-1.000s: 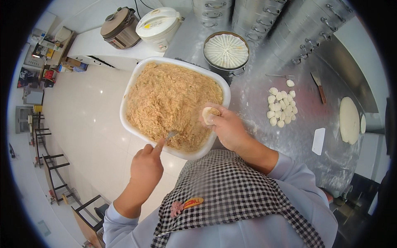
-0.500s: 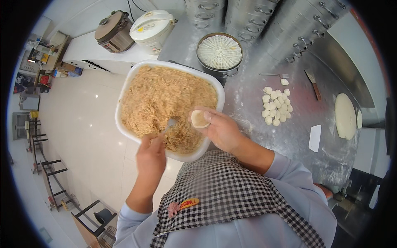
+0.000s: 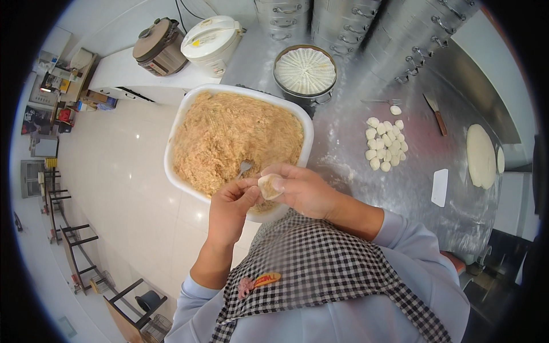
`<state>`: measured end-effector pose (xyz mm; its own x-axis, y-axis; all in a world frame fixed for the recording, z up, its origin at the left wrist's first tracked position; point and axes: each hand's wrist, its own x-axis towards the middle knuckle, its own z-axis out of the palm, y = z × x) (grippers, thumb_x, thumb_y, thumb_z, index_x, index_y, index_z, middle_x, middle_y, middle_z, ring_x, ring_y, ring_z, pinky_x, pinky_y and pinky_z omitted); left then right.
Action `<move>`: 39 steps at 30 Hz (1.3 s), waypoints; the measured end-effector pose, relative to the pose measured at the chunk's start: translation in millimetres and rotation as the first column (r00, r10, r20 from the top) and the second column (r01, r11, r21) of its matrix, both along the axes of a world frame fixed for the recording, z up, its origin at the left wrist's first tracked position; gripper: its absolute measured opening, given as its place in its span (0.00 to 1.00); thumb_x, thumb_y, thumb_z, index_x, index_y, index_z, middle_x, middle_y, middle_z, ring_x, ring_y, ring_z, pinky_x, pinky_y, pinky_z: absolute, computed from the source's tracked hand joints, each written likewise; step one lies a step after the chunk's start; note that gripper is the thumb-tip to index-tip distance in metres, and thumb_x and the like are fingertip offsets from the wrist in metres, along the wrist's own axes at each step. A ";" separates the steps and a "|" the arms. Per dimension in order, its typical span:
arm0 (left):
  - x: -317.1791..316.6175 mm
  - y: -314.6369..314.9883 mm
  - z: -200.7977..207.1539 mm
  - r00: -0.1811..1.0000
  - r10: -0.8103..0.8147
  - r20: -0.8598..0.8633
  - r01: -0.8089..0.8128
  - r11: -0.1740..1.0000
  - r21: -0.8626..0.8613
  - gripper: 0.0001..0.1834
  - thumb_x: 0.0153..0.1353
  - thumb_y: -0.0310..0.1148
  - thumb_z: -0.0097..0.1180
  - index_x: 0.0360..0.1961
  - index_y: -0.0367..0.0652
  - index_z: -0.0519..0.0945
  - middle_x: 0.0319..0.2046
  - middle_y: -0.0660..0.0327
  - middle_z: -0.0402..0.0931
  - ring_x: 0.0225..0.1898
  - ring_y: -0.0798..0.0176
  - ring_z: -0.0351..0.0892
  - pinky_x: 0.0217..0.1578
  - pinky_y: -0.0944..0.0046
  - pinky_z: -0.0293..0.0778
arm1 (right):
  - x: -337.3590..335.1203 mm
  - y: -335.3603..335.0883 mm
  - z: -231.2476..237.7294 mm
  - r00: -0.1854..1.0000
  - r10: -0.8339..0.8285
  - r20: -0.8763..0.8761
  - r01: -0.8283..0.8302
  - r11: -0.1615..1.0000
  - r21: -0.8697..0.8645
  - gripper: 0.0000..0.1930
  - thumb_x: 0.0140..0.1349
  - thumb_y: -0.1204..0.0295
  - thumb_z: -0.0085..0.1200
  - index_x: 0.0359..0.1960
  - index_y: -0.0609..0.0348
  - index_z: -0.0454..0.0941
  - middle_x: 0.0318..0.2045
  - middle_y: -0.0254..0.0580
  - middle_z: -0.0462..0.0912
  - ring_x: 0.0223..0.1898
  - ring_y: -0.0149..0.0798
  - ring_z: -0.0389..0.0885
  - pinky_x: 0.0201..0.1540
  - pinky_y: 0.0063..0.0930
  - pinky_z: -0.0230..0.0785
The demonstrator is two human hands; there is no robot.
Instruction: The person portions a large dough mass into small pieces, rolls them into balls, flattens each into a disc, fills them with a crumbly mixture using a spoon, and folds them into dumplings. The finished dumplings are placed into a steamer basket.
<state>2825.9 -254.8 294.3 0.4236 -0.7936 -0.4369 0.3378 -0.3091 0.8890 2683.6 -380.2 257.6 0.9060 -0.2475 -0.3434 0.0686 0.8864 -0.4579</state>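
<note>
My right hand [image 3: 311, 191] holds a small round dough wrapper [image 3: 269, 187] over the near right corner of the tub, its thumb on a bit of brownish filling in the middle. My left hand [image 3: 230, 207] meets it from the left, thumb and fingertips pinched at the wrapper's edge. Just beyond the left fingers, a fork [image 3: 246, 166] rests against the filling; its handle runs toward that hand, and I cannot tell whether the hand touches it. Minced tan filling [image 3: 234, 126] fills the large white tub [image 3: 309, 134] below both hands.
On the floury steel table [image 3: 337, 137] to the right lie several dough pieces [image 3: 386, 143], another fork [image 3: 380, 102], a knife [image 3: 436, 115], a white scraper [image 3: 439, 187] and a dough slab [image 3: 480, 155]. Behind stand a lined steamer [image 3: 305, 71], stacked steamer tiers [image 3: 389, 48] and two cookers [image 3: 210, 46].
My left hand has moved from stirring with the fork to the wrapper's edge. The wrapper has come slightly nearer me and now shows filling on it.
</note>
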 end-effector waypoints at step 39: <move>-0.2 -11.6 3.5 0.887 -0.191 0.420 0.230 0.972 -0.044 0.06 0.67 0.20 0.58 0.45 0.36 0.79 0.40 0.67 0.76 0.36 0.76 0.73 0.38 0.74 0.72 | -7.3 -20.4 29.0 0.974 0.061 -0.217 -0.200 0.680 -0.706 0.23 0.67 0.76 0.50 0.64 0.66 0.68 0.51 0.50 0.80 0.54 0.39 0.78 0.57 0.32 0.71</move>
